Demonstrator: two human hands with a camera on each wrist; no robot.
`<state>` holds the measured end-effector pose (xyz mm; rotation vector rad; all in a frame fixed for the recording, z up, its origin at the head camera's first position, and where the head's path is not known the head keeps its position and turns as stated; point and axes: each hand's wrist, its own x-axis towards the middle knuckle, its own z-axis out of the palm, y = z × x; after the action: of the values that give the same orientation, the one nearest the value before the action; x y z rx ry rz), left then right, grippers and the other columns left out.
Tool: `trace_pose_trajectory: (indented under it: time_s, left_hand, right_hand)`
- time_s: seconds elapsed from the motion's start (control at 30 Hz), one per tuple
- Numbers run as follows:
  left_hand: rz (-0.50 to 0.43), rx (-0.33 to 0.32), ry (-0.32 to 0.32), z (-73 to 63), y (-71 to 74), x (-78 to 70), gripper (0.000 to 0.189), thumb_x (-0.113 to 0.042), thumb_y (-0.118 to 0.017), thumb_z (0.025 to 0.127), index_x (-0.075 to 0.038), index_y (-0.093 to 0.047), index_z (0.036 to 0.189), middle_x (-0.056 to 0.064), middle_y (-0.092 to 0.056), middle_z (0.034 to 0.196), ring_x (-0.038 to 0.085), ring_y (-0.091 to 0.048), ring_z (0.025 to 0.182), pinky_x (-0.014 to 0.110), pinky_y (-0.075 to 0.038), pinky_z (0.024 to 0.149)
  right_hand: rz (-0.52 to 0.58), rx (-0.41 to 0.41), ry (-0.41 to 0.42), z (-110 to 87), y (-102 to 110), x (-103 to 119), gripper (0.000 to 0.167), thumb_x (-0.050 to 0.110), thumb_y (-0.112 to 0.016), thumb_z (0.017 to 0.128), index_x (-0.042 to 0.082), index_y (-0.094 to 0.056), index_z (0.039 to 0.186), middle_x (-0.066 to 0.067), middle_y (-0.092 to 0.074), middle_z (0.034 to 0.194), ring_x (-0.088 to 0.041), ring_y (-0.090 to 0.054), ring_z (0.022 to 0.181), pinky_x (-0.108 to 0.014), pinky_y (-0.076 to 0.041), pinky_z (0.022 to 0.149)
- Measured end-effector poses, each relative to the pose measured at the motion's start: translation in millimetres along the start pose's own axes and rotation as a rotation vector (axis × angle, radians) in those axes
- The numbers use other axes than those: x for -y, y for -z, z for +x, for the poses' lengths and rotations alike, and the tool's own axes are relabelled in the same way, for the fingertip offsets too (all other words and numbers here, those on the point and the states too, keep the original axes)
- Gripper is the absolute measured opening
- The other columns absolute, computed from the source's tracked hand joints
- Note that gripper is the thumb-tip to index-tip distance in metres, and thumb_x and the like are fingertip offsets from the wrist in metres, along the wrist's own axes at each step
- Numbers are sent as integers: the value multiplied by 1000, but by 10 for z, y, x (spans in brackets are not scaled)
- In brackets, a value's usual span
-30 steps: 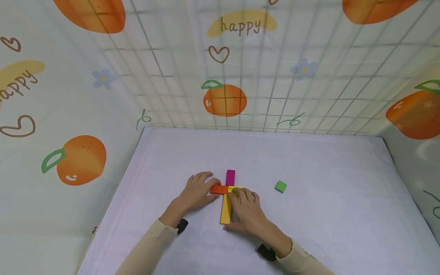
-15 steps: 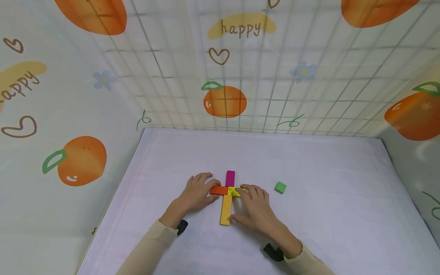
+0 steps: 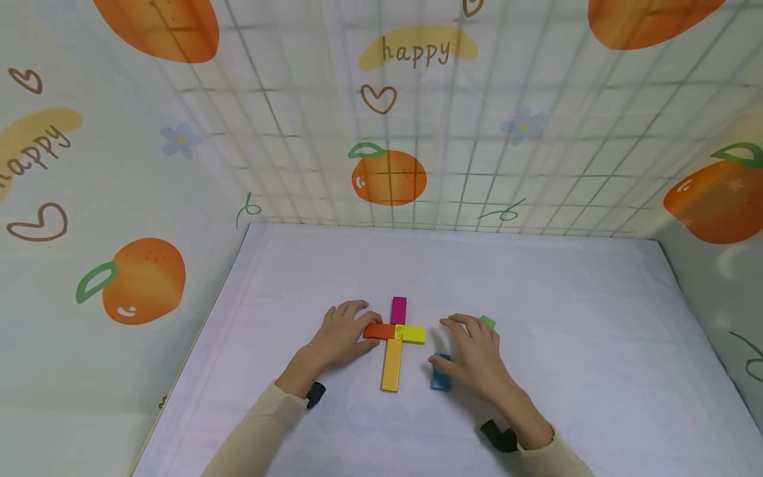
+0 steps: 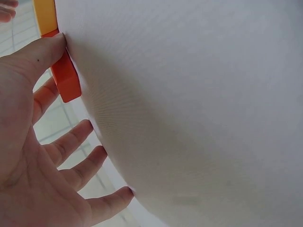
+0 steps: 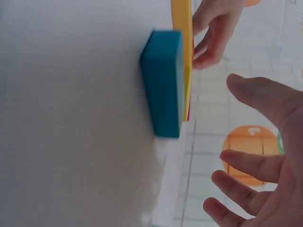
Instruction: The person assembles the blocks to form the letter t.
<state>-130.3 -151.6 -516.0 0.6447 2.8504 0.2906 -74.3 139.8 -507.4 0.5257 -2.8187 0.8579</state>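
Note:
Thumb and index finger of my left hand point(image 3: 340, 336) pinch the red-orange block point(image 3: 379, 331), whose end shows in the left wrist view point(image 4: 67, 80). The other fingertips rest on the table. Against this block lies a yellow block point(image 3: 412, 334). A magenta block point(image 3: 399, 310) extends away above their junction, and a long amber block point(image 3: 391, 366) points toward the body, so they make a cross. My right hand point(image 3: 477, 351) hovers with spread fingers and holds nothing. Below its thumb lies a blue block point(image 5: 163, 85), partly covered in the head view.
A small green block point(image 3: 488, 322) sits behind the right hand's fingers, mostly hidden. The white tabletop point(image 3: 572, 318) is bounded at the back and sides by a patterned curtain point(image 3: 298, 165) with oranges. Dark straps circle both wrists.
My right hand has left the yellow block and moved right, uncovering that block and part of the blue one. The left hand stays put on the red-orange block.

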Motion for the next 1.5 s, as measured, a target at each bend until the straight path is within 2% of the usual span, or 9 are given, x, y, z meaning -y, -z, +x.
trace_pose_trajectory:
  time_s: [0.4,0.73,0.97,1.17,1.33,1.5]
  left_hand:
    - [-2,-17,-8,-30,-13,15,46,-45,-69,93,-32,-58,135,7,-41,151,29,-32,139,62,-26,112]
    - [0,-18,-8,-38,-23,29,46,-46,-69,93,-32,-58,135,7,-40,151,29,-31,140,62,-25,112]
    - [5,-16,-7,-30,-25,37,46,-46,-69,93,-33,-58,135,6,-39,152,29,-31,140,62,-25,112]
    - [-1,-13,-8,-26,-28,42,45,-46,-68,93,-34,-57,135,6,-39,152,28,-30,141,62,-24,112]
    - [-4,-7,-9,-26,-34,47,45,-46,-69,93,-33,-57,135,6,-39,152,29,-30,141,62,-24,112]
    - [8,-11,-18,-30,-43,57,44,-46,-68,93,-33,-58,134,6,-40,152,29,-30,141,62,-25,112]
  right_hand:
    - [11,-54,-62,-97,101,-327,58,26,-86,80,3,-62,128,-19,-53,132,-44,-41,121,-66,-27,96]
    - [-21,-64,-126,-97,195,-518,60,27,-86,79,0,-61,127,-23,-52,131,-47,-40,121,-70,-25,95]
    - [25,16,-158,-46,331,-667,58,22,-83,82,2,-60,131,-25,-50,132,-50,-40,120,-69,-28,91]
    - [91,140,-86,22,467,-869,57,17,-83,83,6,-61,134,-22,-54,129,-45,-45,115,-61,-36,90]
    - [129,179,-38,71,514,-976,54,13,-84,81,8,-64,131,-20,-55,127,-43,-47,113,-58,-38,88]
    - [116,207,-21,88,492,-1023,53,12,-84,80,10,-65,130,-20,-56,128,-42,-47,114,-59,-38,89]
